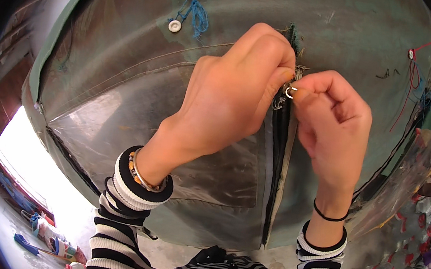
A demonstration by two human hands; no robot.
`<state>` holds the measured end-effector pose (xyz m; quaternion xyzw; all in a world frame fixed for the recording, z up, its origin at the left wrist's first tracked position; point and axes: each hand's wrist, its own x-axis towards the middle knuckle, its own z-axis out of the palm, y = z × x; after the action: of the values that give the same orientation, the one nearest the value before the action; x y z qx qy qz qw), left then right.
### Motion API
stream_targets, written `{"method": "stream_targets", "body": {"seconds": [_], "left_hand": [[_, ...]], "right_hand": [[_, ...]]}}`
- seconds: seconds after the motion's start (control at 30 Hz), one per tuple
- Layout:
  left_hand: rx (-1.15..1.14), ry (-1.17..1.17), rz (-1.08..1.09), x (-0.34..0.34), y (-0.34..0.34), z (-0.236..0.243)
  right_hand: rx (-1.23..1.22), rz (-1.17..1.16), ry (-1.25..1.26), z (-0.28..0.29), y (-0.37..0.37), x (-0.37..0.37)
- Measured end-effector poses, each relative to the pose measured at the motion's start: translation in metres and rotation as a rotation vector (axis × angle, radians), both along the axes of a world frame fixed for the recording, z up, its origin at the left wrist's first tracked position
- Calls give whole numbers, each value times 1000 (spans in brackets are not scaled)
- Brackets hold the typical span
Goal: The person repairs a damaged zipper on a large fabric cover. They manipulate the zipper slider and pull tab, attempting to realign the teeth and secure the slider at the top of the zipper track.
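Note:
A worn green tarpaulin cover (355, 28) spreads in front of me, with a dark zipper (273, 183) running down its middle. My left hand (231, 88) is closed at the upper part of the zipper, thumb and fingers pinching its frayed edge; the fingertips are partly hidden. Close against it, my right hand (334, 119) pinches a small pale metal loop (291, 92), which looks like the zipper pull. Loose threads and torn cloth stick out just above the fingertips. Left of the zipper is a clear plastic window (216, 177) sewn into the cover.
A white button (174, 25) with blue string hangs at upper left; another button (411, 54) with red thread is at upper right. Plastic bottles and bags (397, 261) lie heaped at lower right. Bright light enters from a doorway (27, 150) on the left.

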<state>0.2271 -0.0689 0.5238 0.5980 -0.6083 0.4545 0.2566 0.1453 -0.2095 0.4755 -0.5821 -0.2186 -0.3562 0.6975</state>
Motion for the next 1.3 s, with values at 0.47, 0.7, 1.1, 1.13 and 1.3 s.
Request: {"method": "stream_targets", "body": {"seconds": [0.47, 0.7, 1.1, 1.13, 1.3], "left_hand": [[-9, 132, -200, 4, 3, -1], [-19, 70, -261, 32, 1, -8], [157, 279, -244, 2, 16, 8], [149, 335, -266, 1, 15, 7], [70, 607, -379, -15, 16, 1]], "right_hand": [[78, -356, -213, -14, 31, 21], [85, -346, -184, -14, 32, 20], [181, 2, 16, -4, 13, 6], [190, 21, 21, -5, 13, 6], [208, 61, 32, -6, 11, 6]]}}
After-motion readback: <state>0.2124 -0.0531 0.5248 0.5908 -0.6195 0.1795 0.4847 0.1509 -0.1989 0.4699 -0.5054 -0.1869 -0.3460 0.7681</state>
